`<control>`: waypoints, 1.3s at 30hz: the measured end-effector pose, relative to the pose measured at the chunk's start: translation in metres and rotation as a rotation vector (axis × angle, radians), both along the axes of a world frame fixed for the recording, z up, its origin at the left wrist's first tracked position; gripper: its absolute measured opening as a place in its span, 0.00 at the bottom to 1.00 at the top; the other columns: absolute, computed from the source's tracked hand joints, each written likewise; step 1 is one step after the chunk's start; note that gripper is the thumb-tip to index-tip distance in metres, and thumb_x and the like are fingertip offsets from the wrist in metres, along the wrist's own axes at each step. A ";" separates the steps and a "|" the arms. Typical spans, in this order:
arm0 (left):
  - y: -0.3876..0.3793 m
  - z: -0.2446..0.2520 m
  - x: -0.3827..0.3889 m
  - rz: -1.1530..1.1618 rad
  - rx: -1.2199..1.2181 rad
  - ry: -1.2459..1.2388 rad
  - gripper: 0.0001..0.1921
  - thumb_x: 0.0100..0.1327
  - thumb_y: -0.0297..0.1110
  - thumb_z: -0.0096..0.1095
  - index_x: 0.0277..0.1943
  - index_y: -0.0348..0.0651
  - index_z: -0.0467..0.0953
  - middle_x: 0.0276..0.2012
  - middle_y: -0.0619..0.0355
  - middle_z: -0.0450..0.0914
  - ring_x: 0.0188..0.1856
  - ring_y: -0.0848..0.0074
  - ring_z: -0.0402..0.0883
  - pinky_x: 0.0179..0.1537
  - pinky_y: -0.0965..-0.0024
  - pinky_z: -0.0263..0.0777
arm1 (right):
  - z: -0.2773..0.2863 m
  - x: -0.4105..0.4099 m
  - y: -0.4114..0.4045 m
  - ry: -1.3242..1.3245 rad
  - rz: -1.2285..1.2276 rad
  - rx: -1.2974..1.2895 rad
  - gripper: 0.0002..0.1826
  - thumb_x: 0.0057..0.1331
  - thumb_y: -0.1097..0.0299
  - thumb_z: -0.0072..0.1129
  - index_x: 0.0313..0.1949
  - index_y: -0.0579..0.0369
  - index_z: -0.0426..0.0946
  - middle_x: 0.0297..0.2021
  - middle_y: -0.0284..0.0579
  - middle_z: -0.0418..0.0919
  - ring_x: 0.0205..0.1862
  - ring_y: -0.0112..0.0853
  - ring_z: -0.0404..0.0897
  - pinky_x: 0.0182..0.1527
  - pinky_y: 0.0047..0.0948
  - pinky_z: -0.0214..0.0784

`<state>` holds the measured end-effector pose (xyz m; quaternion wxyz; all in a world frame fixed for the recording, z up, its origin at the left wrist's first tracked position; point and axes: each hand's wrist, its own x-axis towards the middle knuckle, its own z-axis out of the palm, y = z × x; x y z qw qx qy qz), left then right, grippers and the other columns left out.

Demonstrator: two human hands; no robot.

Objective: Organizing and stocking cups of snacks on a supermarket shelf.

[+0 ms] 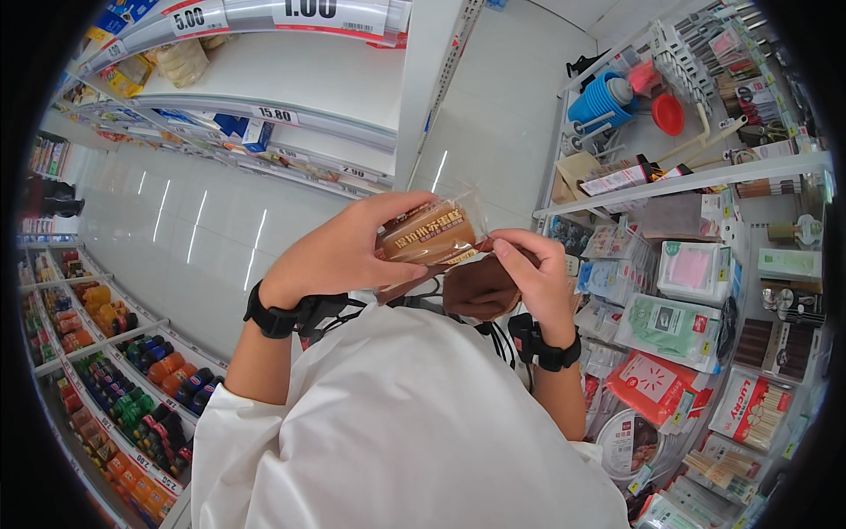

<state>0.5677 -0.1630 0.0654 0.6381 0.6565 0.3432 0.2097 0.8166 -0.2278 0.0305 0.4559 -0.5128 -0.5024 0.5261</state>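
Observation:
In the middle of the head view my left hand (337,248) is closed around a packaged cake (429,235) in a clear printed wrapper. My right hand (538,271) pinches dark brown cloth-like material between thumb and fingers, just right of the cake. A brown bag or pouch (481,287), its folds showing, hangs below that grip. Its strap or edge runs under the cake towards my left thumb. Both wrists wear black straps, and dark cables show behind the bag.
A white shelf (297,79) with price tags and a few food packs stands ahead on the left. Soft-drink bottles (168,370) line racks at lower left. At right, a rack holds bagged household goods (667,330), blue buckets (601,102) and a red plunger cup or bowl (667,114).

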 end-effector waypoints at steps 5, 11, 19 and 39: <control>0.007 0.001 -0.014 -0.079 -0.023 0.093 0.36 0.54 0.27 0.70 0.66 0.32 0.64 0.53 0.51 0.77 0.51 0.75 0.76 0.53 0.71 0.71 | -0.001 -0.003 0.004 -0.113 0.043 -0.031 0.14 0.70 0.69 0.52 0.37 0.70 0.81 0.34 0.45 0.84 0.38 0.26 0.81 0.45 0.24 0.72; 0.019 -0.006 -0.032 -0.113 0.009 0.113 0.37 0.53 0.28 0.71 0.66 0.31 0.63 0.55 0.49 0.77 0.53 0.73 0.76 0.55 0.71 0.70 | -0.008 -0.015 0.011 -0.239 0.051 -0.018 0.13 0.69 0.70 0.51 0.37 0.70 0.81 0.33 0.45 0.84 0.36 0.24 0.80 0.42 0.23 0.72; 0.054 -0.026 -0.080 0.168 -0.095 0.071 0.32 0.52 0.27 0.72 0.60 0.33 0.68 0.51 0.51 0.78 0.50 0.72 0.78 0.51 0.70 0.72 | -0.013 -0.037 0.036 -0.303 -0.170 0.057 0.10 0.68 0.70 0.55 0.33 0.66 0.80 0.27 0.37 0.81 0.32 0.20 0.76 0.38 0.20 0.68; 0.240 -0.081 -0.033 0.055 0.811 0.397 0.29 0.46 0.49 0.71 0.54 0.52 0.77 0.45 0.53 0.83 0.45 0.62 0.82 0.46 0.64 0.75 | -0.050 -0.027 0.011 -0.400 -0.257 -0.008 0.12 0.65 0.69 0.55 0.27 0.66 0.78 0.23 0.39 0.77 0.28 0.23 0.73 0.33 0.24 0.65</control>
